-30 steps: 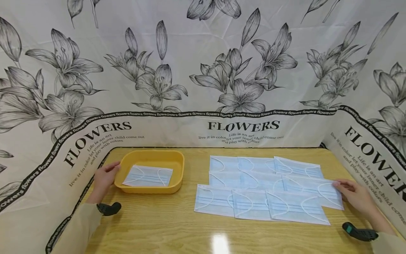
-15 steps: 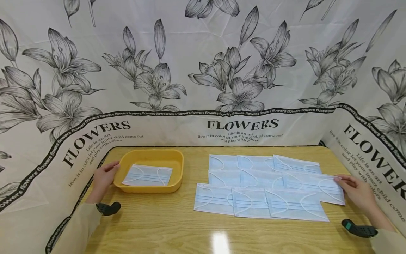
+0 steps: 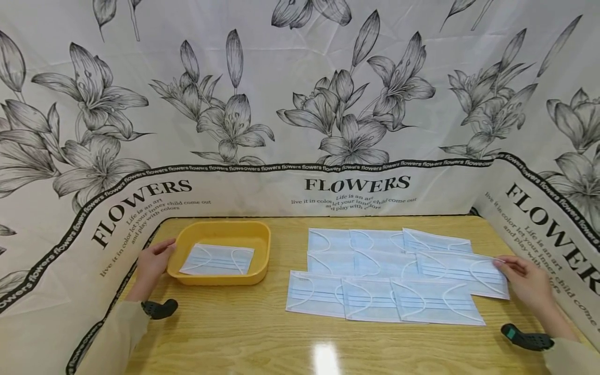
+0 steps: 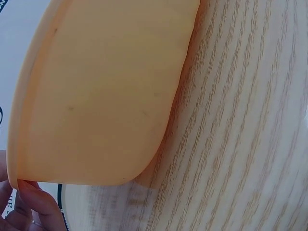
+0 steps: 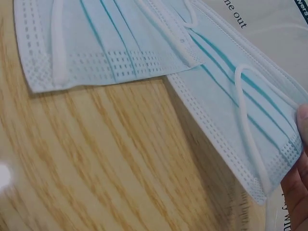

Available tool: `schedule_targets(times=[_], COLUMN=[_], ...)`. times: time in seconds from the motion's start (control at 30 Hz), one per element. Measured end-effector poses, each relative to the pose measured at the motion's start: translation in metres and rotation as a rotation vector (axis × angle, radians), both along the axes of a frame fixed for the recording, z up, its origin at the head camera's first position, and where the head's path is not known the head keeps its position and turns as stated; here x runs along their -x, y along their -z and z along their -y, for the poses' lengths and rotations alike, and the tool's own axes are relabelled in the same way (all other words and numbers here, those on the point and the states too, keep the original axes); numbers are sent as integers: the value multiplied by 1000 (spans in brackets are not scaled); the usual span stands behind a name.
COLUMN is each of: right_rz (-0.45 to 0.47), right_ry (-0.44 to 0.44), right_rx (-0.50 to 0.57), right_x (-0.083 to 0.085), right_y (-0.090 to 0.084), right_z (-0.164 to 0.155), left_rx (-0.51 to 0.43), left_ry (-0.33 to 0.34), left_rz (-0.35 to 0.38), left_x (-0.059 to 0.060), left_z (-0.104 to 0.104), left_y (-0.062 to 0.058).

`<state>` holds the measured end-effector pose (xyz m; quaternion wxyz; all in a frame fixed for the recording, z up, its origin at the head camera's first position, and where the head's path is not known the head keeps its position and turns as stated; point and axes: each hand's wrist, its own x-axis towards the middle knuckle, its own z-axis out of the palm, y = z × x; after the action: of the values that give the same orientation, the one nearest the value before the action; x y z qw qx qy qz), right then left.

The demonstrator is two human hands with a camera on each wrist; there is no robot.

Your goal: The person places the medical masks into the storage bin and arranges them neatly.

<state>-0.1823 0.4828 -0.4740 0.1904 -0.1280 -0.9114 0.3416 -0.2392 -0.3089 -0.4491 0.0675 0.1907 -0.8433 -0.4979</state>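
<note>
My left hand (image 3: pixel 152 268) pinches the left rim of a yellow plastic basin (image 3: pixel 217 279). In the left wrist view the thumb (image 4: pixel 41 199) lies below the rim's corner, against the basin wall (image 4: pixel 106 96). One pale blue face mask (image 3: pixel 215 260) with white ear loops lies flat inside the basin. At the right, my right hand (image 3: pixel 529 281) pinches the outer edge of another face mask (image 3: pixel 461 272), the rightmost of the middle row. Seen from the right wrist, that mask (image 5: pixel 226 91) slants up toward the fingers, casting a shadow; its far end meets the neighbouring masks.
Several more face masks (image 3: pixel 321 294) lie overlapping in three rows on the wooden table (image 3: pixel 234 333). A front-row mask (image 3: pixel 438 301) lies just before the held one. White flower-printed cloth (image 3: pixel 356 192) walls off the back and both sides.
My right hand has moved slightly up and raised the right end of the pinched mask. The left hand keeps its grip on the basin rim; the basin stays put.
</note>
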Motion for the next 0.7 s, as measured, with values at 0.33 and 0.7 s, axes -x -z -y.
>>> schedule_targets(times=[0.33,0.7], right_rz=[-7,-21], right_ry=[23,92], right_rx=[57,109], right_x=[0,5], right_y=[-8,-23], right_z=[4,13], left_rx=[-5,-6], left_ry=[-3,-6], left_rz=[-6,1], left_x=[-1,0], left_z=[1,0], left_y=[1,0])
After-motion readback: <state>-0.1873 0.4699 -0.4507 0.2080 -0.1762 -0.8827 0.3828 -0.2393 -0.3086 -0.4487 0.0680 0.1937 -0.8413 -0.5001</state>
